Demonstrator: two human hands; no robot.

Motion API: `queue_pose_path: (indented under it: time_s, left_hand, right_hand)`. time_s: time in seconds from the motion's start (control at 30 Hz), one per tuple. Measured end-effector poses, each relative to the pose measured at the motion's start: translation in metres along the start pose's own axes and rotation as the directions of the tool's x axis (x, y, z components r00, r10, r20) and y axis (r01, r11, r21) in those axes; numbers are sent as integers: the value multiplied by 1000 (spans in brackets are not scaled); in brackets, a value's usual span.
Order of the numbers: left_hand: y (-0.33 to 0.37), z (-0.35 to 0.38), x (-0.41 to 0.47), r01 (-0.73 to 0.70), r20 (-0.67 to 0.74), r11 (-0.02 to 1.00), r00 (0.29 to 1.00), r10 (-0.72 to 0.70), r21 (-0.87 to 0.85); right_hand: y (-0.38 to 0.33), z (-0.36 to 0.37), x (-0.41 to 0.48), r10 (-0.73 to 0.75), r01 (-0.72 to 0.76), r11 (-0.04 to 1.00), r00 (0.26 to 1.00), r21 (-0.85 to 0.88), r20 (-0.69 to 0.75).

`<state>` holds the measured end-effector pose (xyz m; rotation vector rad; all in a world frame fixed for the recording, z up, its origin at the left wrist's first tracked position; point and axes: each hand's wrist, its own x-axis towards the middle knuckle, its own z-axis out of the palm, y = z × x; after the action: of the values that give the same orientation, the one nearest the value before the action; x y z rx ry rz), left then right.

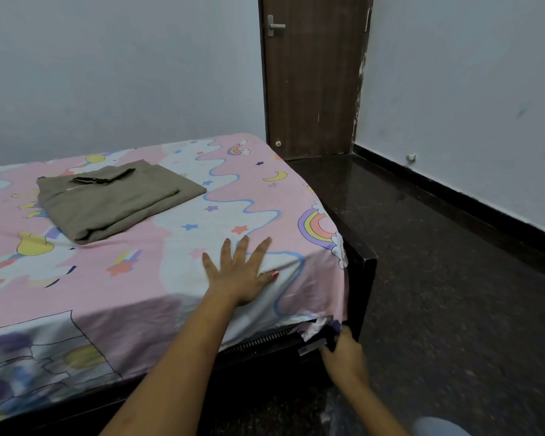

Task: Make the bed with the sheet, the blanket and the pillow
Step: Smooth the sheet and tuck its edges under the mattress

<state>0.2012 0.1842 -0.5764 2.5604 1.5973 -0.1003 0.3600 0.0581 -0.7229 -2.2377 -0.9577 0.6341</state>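
Observation:
A pink and white sheet (pixel 132 262) with rainbows, stars and moons covers the bed and hangs over its near side. A folded olive-brown blanket (pixel 114 199) lies on top of it, toward the left. My left hand (pixel 239 275) presses flat on the sheet near the bed's near right corner, fingers spread. Lower down, my right hand (pixel 343 354) reaches under that corner, where its fingers touch the hanging edge of the sheet at the dark bed frame (pixel 362 278); the fingertips are hidden. No pillow is in view.
A dark wooden door (pixel 312 77) stands shut beyond the bed's far right corner. Pale walls run behind the bed and along the right. Dark polished floor (pixel 453 294) lies to the right of the bed.

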Motion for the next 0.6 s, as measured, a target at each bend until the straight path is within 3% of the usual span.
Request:
queue_pose_path:
  time_s: [0.1,0.17,0.37,0.47,0.53,0.6]
  left_hand:
    - [0,2,1,-1,-14,1000,1000,1,-1]
    - [-1,4,2,2,-27,1000,1000,-2,9]
    - [-1,8,5,3,-63,1000,998,-3,-1]
    - [-1,11,5,-6,-95,1000,996,6,-1]
    - [-2,13,4,-7,-151,1000,989,8,10]
    - [-2,25,0,-41,-304,998,951,56,58]
  right_hand:
    - [7,19,3,105,-129,977,984,169,147]
    - [12,30,16,147,-176,959,979,223,144]
    - [-12,15,15,199,-197,980,979,-38,50]
    - [-17,16,17,109,-111,970,994,-217,-21]
    - [-21,17,20,64,-69,968,998,-243,-29]
    - [-24,19,23,72,-74,983,997,-169,-18]
